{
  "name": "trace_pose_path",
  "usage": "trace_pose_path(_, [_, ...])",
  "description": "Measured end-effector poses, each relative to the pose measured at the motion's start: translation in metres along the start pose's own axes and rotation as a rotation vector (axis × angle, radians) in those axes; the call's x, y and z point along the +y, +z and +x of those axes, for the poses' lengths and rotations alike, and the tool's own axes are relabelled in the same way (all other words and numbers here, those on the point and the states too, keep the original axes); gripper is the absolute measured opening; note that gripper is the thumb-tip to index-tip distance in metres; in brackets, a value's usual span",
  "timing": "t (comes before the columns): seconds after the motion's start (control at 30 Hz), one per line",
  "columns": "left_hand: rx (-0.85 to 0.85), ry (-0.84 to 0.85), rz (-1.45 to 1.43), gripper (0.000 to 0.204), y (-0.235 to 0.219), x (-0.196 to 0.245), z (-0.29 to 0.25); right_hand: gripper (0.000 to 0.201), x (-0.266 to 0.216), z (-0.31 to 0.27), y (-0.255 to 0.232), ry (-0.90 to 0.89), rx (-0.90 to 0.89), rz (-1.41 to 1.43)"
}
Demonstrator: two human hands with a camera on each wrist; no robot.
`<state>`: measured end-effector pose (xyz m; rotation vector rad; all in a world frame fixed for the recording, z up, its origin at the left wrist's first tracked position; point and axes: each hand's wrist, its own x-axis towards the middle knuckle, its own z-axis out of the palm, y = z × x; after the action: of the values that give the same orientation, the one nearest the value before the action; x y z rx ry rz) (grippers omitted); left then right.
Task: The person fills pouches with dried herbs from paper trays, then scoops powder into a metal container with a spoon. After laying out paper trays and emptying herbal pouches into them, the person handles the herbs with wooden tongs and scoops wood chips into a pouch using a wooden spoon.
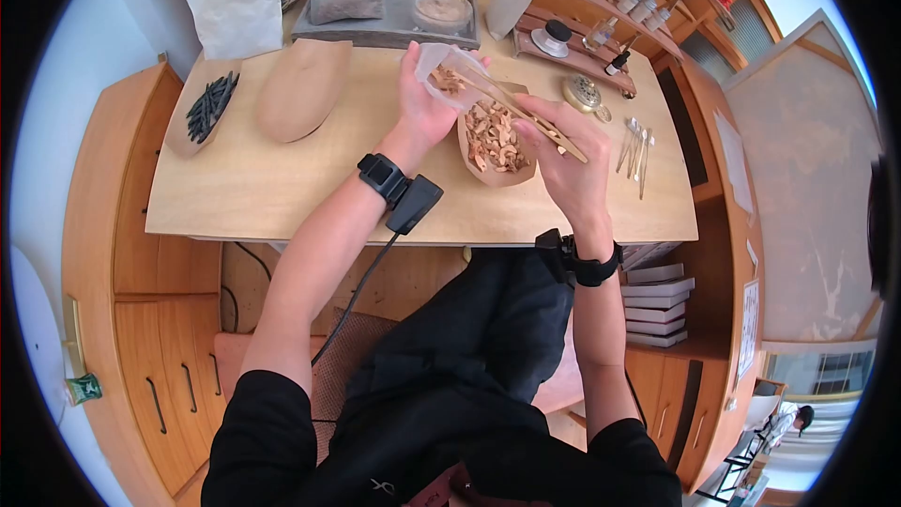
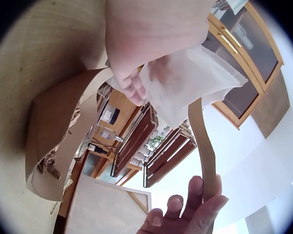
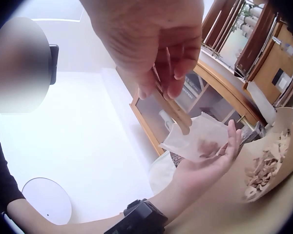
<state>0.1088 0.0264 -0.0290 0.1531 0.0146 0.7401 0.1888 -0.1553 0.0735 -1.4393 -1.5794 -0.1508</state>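
A small translucent bag (image 1: pixel 450 61) with a few pale brown chips inside is held in the left hand (image 1: pixel 425 113), palm up, fingers about its sides. The right hand (image 1: pixel 574 150) pinches long wooden tongs (image 1: pixel 527 115), whose tips are at the bag's mouth. In the left wrist view the tongs (image 2: pixel 203 146) reach the edge of the bag (image 2: pixel 195 73). Just below the bag, between the two hands, a brown paper holder (image 1: pixel 505 180) carries many curled wood chips (image 1: pixel 497 136). The right wrist view shows chips (image 3: pixel 264 170) in that holder beside the left hand (image 3: pixel 200 173).
At left lie a paper holder with dark sticks (image 1: pixel 212 108) and a flat brown paper piece (image 1: pixel 305 89). Behind stands a grey tray (image 1: pixel 404 35) with bags and a glass dish. Right are a bottle rack (image 1: pixel 587 61), brass pot (image 1: pixel 582 92) and small tools (image 1: pixel 638 150).
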Motion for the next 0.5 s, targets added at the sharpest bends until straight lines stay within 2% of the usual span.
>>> trace_pose_path(0.07, [0.009, -0.003, -0.039, 0.055, 0.000, 0.000, 0.000, 0.022, 0.001, 0.000, -0.002, -0.017, -0.001, -0.005])
trace_pose_path(0.17, [-0.004, 0.027, -0.037, 0.056, -0.002, -0.002, 0.001, 0.022, 0.002, -0.007, -0.013, 0.072, -0.002, 0.014])
trace_pose_path(0.23, [0.006, 0.036, -0.037, 0.056, -0.001, -0.002, 0.002, 0.022, 0.005, -0.011, -0.021, 0.198, 0.044, 0.039])
trace_pose_path(0.3, [0.014, 0.045, -0.033, 0.056, -0.001, -0.001, 0.002, 0.021, 0.011, -0.012, -0.027, 0.217, 0.050, 0.051])
trace_pose_path(0.37, [0.044, 0.057, -0.025, 0.056, -0.001, -0.003, 0.003, 0.020, 0.014, -0.013, -0.030, 0.347, -0.013, 0.010])
trace_pose_path(0.5, [0.040, 0.068, 0.007, 0.056, -0.003, -0.003, 0.003, 0.021, 0.022, -0.018, -0.024, 0.410, -0.114, -0.097])
